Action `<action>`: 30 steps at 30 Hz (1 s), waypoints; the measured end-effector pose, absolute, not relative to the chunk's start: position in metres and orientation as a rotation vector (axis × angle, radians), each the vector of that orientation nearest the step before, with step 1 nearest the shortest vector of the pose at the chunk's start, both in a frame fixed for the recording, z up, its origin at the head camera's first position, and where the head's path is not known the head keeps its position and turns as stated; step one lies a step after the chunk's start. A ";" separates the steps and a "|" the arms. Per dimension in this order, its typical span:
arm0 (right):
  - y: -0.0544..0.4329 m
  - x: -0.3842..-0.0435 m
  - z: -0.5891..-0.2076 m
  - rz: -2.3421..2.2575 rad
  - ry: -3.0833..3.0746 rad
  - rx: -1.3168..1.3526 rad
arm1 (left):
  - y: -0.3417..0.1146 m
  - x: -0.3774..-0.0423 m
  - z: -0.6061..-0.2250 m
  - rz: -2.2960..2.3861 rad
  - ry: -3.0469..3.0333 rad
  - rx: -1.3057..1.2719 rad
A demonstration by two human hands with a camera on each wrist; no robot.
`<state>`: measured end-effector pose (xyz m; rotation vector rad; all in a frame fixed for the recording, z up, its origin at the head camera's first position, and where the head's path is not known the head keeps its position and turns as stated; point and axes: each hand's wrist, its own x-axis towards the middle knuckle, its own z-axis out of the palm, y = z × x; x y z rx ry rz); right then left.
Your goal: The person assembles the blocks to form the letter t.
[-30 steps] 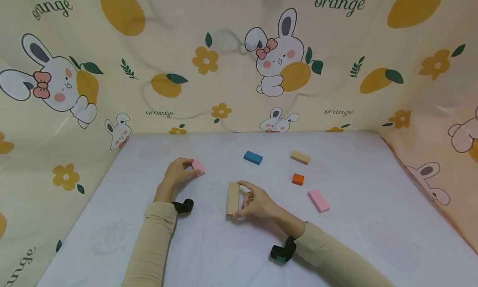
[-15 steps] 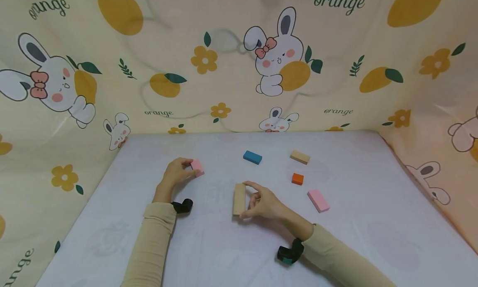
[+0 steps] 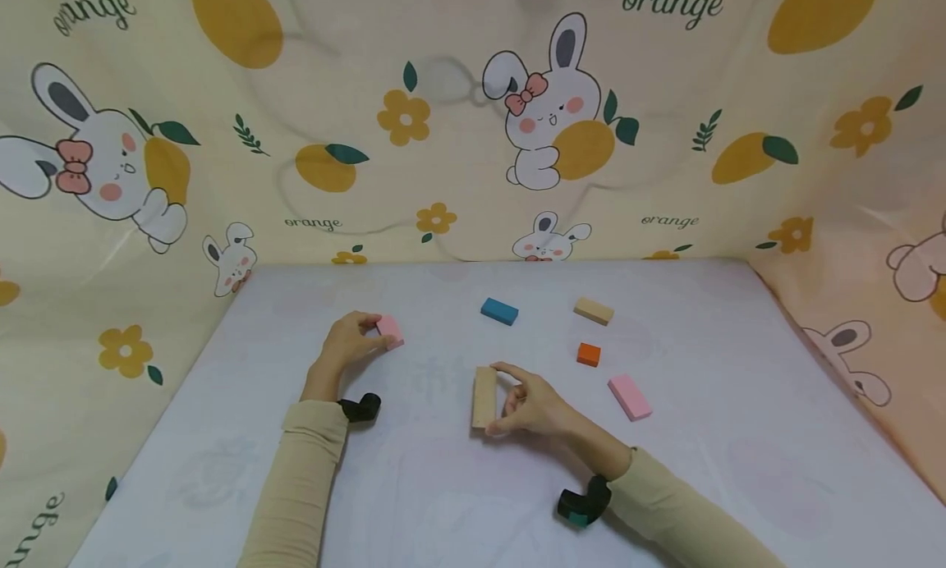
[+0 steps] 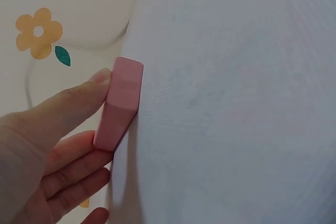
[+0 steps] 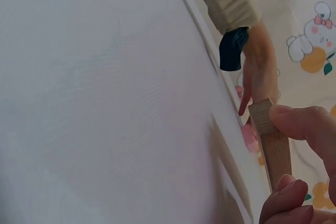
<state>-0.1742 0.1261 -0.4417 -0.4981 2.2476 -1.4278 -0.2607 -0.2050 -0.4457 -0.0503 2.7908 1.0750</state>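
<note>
While the left hand (image 3: 347,342) pinched a small pink block (image 3: 390,330) on the left part of the white table (image 3: 414,486), the right hand (image 3: 535,404) gripped a longer bare-wood block (image 3: 484,397) near the middle, its thumb at the near end and a fingertip at the far end. The left thumb and fingers likewise bridged the pink block's two ends. Whether the bare-wood block touched the table or hung just above it could not be told. Both pieces looked solid and sharp-sided, so they were probably light, stiff and hard to damage. The pink block's smooth coloured faces may have been somewhat slippery; the visible grain of the other likely offered better friction. An end-to-end hold seemed sound for each, leaving the broad faces free, though pressure off the centreline could have made the longer piece pivot. Its long sides offered a second hold, nearer the balance point. A blue block (image 3: 499,311) and an orange block (image 3: 589,355) lay farther off, apart from both hands.
</note>
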 end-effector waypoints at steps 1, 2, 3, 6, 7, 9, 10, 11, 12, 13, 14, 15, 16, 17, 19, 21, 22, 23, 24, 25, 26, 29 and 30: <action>0.127 -0.174 -0.442 -1.425 2.246 -0.496 | -0.205 -0.260 -0.445 1.077 2.790 -0.049; 0.128 -0.175 -0.442 -1.426 2.242 -0.494 | -0.205 -0.260 -0.445 1.078 2.792 -0.046; 0.129 -0.175 -0.443 -1.423 2.240 -0.491 | -0.205 -0.260 -0.445 1.079 2.793 -0.043; 0.132 -0.175 -0.443 -1.404 2.238 -0.477 | -0.205 -0.261 -0.445 1.078 2.801 -0.032; 0.133 -0.175 -0.443 -1.399 2.236 -0.473 | -0.205 -0.261 -0.445 1.074 2.802 -0.028; 0.134 -0.175 -0.443 -1.391 2.232 -0.462 | -0.205 -0.261 -0.445 1.069 2.805 -0.026; 0.135 -0.175 -0.444 -1.385 2.232 -0.457 | -0.205 -0.261 -0.445 1.069 2.803 -0.026; 0.135 -0.175 -0.444 -1.381 2.230 -0.451 | -0.204 -0.261 -0.445 1.068 2.802 -0.027; 0.136 -0.175 -0.444 -1.375 2.232 -0.444 | -0.204 -0.261 -0.445 1.068 2.799 -0.031; 0.137 -0.175 -0.443 -1.368 2.234 -0.438 | -0.204 -0.261 -0.445 1.067 2.798 -0.033; 0.137 -0.175 -0.443 -1.363 2.238 -0.431 | -0.204 -0.261 -0.444 1.068 2.796 -0.037; 0.138 -0.175 -0.443 -1.356 2.241 -0.424 | -0.204 -0.261 -0.444 1.069 2.793 -0.039; 0.139 -0.175 -0.443 -1.349 2.246 -0.415 | -0.204 -0.261 -0.444 1.070 2.790 -0.043; 0.140 -0.175 -0.443 -1.343 2.248 -0.411 | -0.204 -0.261 -0.444 1.071 2.788 -0.044; 0.141 -0.175 -0.444 -1.334 2.255 -0.411 | -0.204 -0.260 -0.445 1.071 2.785 -0.044; 0.143 -0.175 -0.443 -1.328 2.259 -0.412 | -0.203 -0.260 -0.445 1.071 2.786 -0.040; 0.144 -0.176 -0.444 -1.326 2.260 -0.411 | -0.203 -0.260 -0.445 1.073 2.785 -0.041; 0.145 -0.176 -0.443 -1.323 2.259 -0.416 | -0.203 -0.260 -0.446 1.071 2.786 -0.040; 0.146 -0.176 -0.443 -1.322 2.258 -0.414 | -0.203 -0.260 -0.446 1.067 2.793 -0.035; 0.147 -0.177 -0.443 -1.318 2.254 -0.412 | -0.203 -0.260 -0.446 1.068 2.794 -0.035; 0.147 -0.177 -0.443 -1.316 2.250 -0.401 | -0.203 -0.260 -0.446 1.066 2.797 -0.034; 0.149 -0.177 -0.442 -1.309 2.239 -0.379 | -0.204 -0.261 -0.446 1.070 2.797 -0.034; 0.149 -0.177 -0.442 -1.310 2.233 -0.373 | -0.204 -0.260 -0.446 1.070 2.800 -0.032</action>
